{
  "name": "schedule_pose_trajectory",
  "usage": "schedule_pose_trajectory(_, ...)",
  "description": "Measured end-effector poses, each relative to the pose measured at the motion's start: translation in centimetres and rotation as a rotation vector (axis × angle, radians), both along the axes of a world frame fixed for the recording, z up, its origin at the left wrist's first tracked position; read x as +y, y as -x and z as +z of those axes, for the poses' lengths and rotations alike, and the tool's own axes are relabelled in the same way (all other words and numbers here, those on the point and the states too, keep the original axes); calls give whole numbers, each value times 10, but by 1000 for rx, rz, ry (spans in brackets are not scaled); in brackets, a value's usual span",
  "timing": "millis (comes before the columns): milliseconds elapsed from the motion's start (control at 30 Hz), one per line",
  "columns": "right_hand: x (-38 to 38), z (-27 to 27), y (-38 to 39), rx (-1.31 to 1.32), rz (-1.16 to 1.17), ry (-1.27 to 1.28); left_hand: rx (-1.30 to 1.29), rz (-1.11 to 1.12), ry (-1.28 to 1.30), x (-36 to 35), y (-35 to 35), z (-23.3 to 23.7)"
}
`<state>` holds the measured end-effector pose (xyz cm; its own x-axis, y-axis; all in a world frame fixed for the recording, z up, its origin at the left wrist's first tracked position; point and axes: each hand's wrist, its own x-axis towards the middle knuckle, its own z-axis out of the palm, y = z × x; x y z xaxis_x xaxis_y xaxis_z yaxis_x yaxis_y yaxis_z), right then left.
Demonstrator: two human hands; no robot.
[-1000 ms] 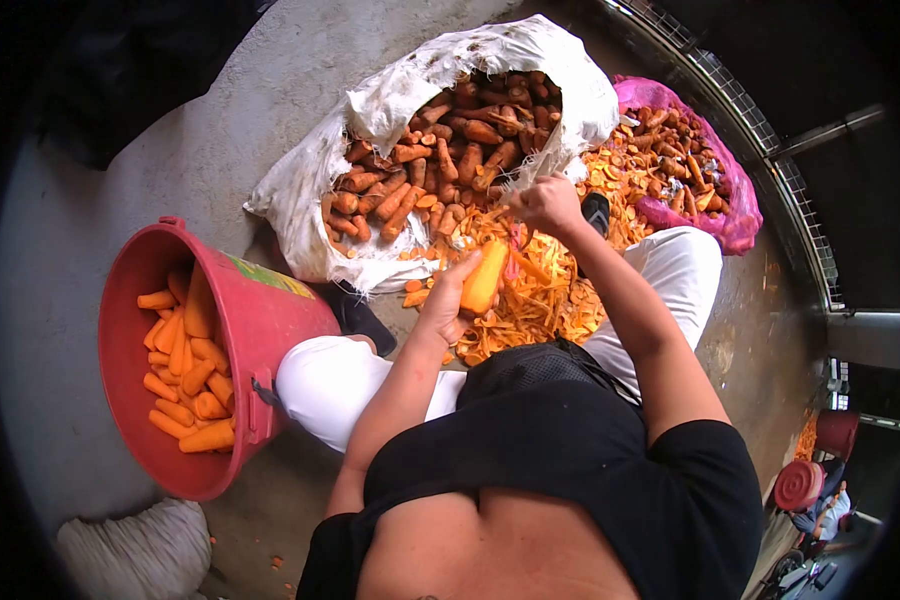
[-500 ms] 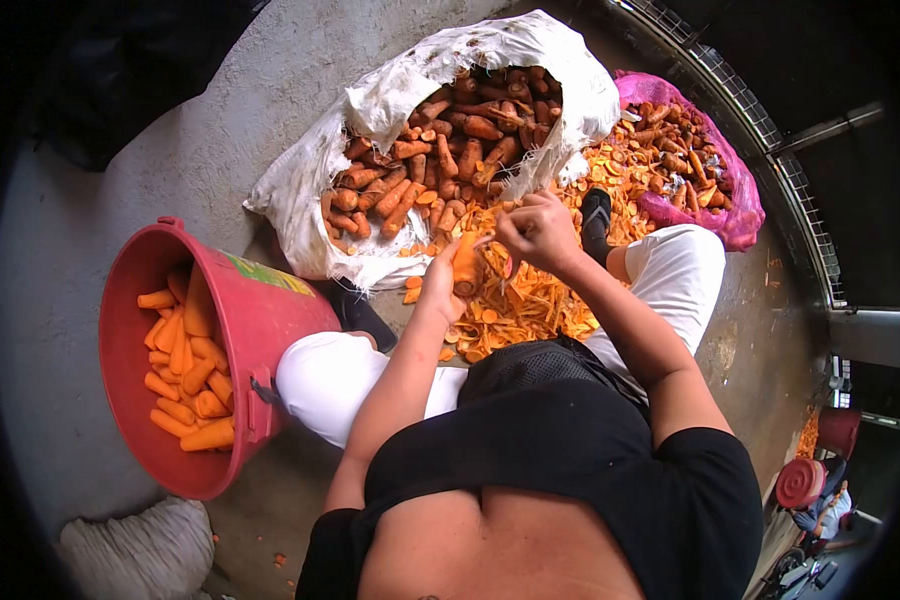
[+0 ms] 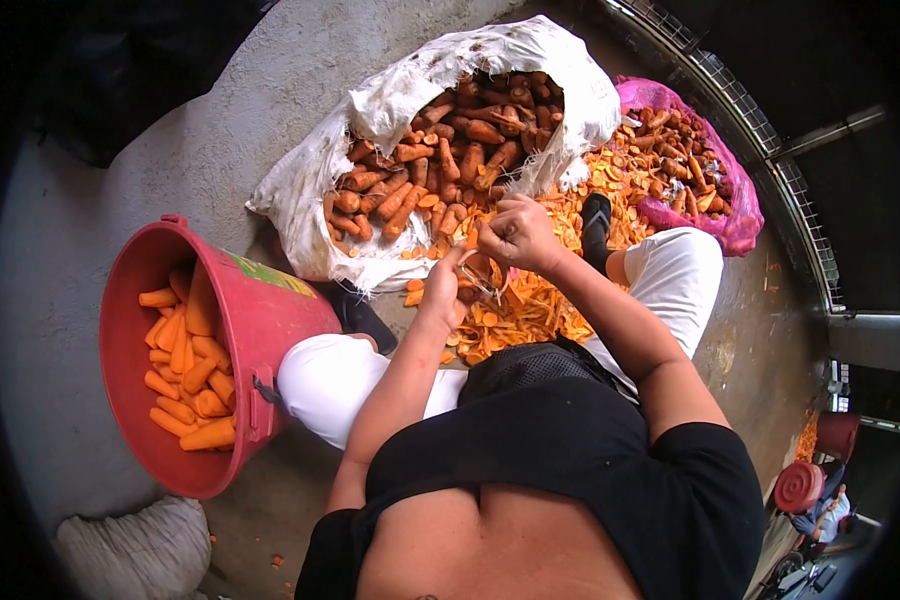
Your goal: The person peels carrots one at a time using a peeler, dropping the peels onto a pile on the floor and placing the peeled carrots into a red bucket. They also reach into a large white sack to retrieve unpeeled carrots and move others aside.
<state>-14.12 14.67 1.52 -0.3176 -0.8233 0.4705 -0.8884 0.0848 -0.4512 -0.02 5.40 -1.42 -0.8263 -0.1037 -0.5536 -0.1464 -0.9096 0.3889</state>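
Note:
My left hand [image 3: 444, 293] is closed round a carrot [image 3: 471, 240], whose orange tip shows by my knuckles. My right hand [image 3: 519, 235] is curled in a fist on a peeler [image 3: 480, 282], its metal frame lying across the carrot. Both hands are close together above a heap of orange peelings [image 3: 510, 320]. Beyond them a torn white sack [image 3: 315, 200] lies open with unpeeled carrots inside. To the left a red bucket [image 3: 280, 320], tilted toward me, holds peeled carrots [image 3: 185, 350].
A pink sack [image 3: 745, 200] of carrots and scraps lies at upper right. My knees in white trousers flank the peelings. A rolled pale sack [image 3: 135, 550] is at lower left. Far right, a person [image 3: 830, 515] is beside a red container [image 3: 799, 487].
My right hand has moved left and slightly up, closer to my left hand. The peeler now lies over the carrot, which is more hidden than before.

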Motion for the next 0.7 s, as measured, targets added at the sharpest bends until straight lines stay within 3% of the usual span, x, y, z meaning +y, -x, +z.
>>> schedule_pose_trajectory(200, -9, -22, 10, -112, -42, 33, 64, -45, 108, -10, 2, -12)
schedule_pose_trajectory(367, 26, -44, 103, -32, -516, -651, 85, -172, 104, -1, -8, 10)
schedule_pose_trajectory(433, 46, -63, 120, 48, -672, -514, 135, -188, 50, -2, -6, 3)
schedule_pose_trajectory(467, 47, -61, 118, -32, -744, -472, 128, -163, 25, -1, -4, 4)
schedule_pose_trajectory(600, 37, -24, 68, -343, -575, -413, 28, -111, 27, -4, 5, -1)
schedule_pose_trajectory(700, 27, 1, 20, -91, -296, -86, -70, -52, -13, -6, 8, -18)
